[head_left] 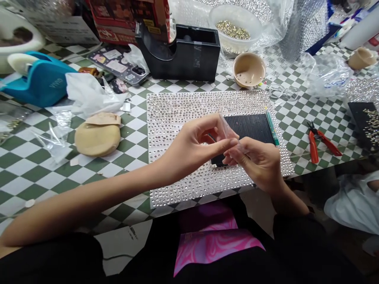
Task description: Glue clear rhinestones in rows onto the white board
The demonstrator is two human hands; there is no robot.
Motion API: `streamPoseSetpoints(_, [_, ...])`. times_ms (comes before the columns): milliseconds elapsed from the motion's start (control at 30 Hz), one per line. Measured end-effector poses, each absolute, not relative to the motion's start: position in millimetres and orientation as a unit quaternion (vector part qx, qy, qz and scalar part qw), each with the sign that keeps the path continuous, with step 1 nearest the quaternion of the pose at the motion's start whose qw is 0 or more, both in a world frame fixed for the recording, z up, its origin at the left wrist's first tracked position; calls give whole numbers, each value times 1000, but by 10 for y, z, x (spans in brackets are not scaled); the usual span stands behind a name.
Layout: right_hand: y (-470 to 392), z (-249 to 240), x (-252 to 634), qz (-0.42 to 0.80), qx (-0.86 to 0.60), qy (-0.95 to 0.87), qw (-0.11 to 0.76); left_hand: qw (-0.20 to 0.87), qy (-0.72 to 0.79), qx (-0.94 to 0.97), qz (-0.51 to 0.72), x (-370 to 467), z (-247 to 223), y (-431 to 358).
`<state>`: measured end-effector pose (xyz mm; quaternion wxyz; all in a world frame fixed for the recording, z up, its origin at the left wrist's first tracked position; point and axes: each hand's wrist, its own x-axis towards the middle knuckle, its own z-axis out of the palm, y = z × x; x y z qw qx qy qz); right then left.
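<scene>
Together, the two hands meet over the middle of the surface, and that meeting point serves as the clock's centre. Reaching in from nine o'clock, the left hand has its fingers bent and thumb stretched forward, pinching a clear plastic piece. Coming from four o'clock, the right hand is curled, its thumb and fingertips closed on the same plastic at the lower end. Whether anything sits inside the plastic is too small to tell.

Beneath the hands lies a black ridged tray, partly hidden, with a green stick along its edge at two. Both rest on a sheet of clear stones set in rows.

At twelve, a white bowl holds gold-coloured bits; just nearer, a beige cup has a few small stones inside. Another black tray, at three, carries more gold bits.

Red-handled pliers lie open at three. A black tape dispenser stands at eleven, a blue one between nine and ten, and a round tan disc at nine. The surface is checked green and white. Someone's white clothing shows at four, and pink swirled cloth at six.
</scene>
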<state>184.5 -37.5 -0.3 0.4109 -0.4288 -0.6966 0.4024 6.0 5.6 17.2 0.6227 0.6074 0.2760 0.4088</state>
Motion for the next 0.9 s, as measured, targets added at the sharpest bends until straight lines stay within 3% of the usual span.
streamPoseSetpoints(200, [-348, 11, 1849, 402, -420, -683, 442, 582, 306, 655, 371, 7, 257, 1])
streamPoseSetpoints(467, [-342, 20, 1793, 383, -440, -683, 440, 631, 298, 597, 396, 70, 128, 5])
streamPoseSetpoints(900, [-362, -67, 1713, 367, -439, -672, 471, 566, 312, 664, 375, 30, 124, -7])
